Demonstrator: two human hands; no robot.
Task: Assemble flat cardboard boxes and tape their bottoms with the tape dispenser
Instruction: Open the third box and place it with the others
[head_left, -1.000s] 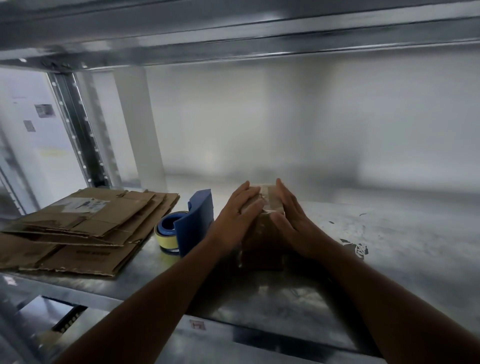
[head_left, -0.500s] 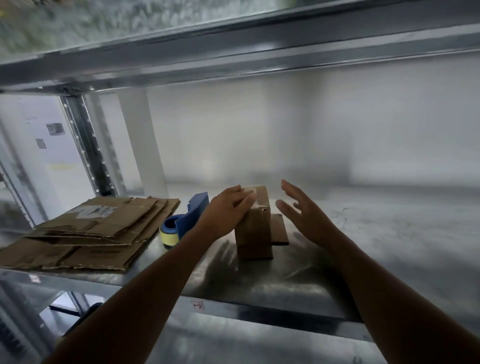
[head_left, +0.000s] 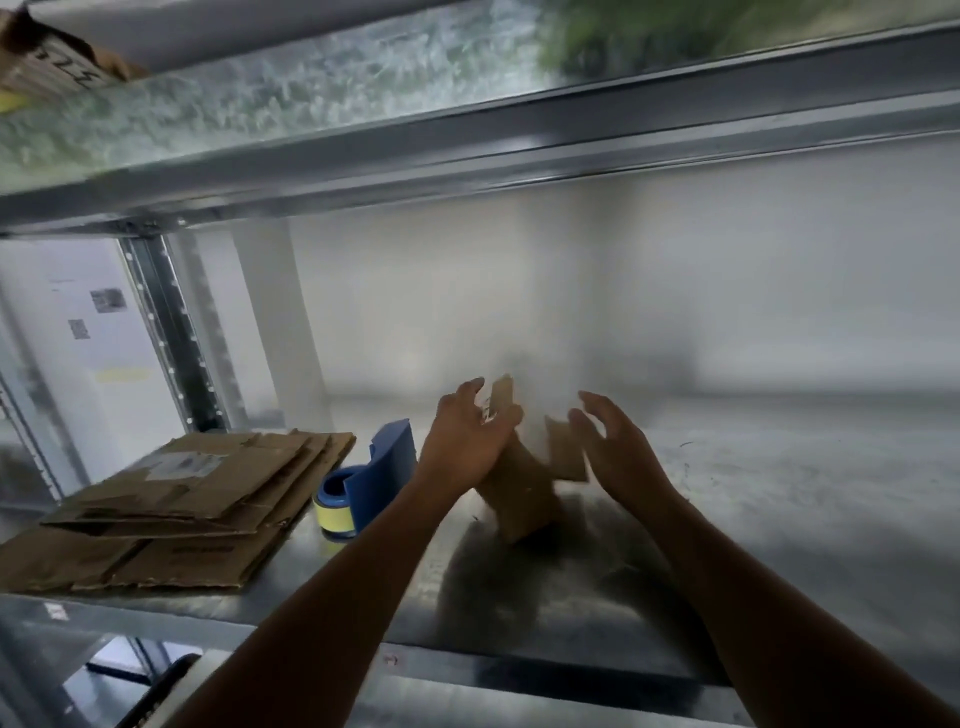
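The box (head_left: 519, 491) is tilted on the shelf (head_left: 779, 493), gripped at its top by the left hand (head_left: 465, 441); the right hand (head_left: 621, 449) is held open at its 3 o'clock. The dispenser (head_left: 376, 480) is seen at 9 o'clock.

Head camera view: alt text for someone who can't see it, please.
A person's left hand holds a small cardboard box tilted on a metal shelf, open right hand beside it. A blue tape dispenser and stacked flat boxes lie to the left.
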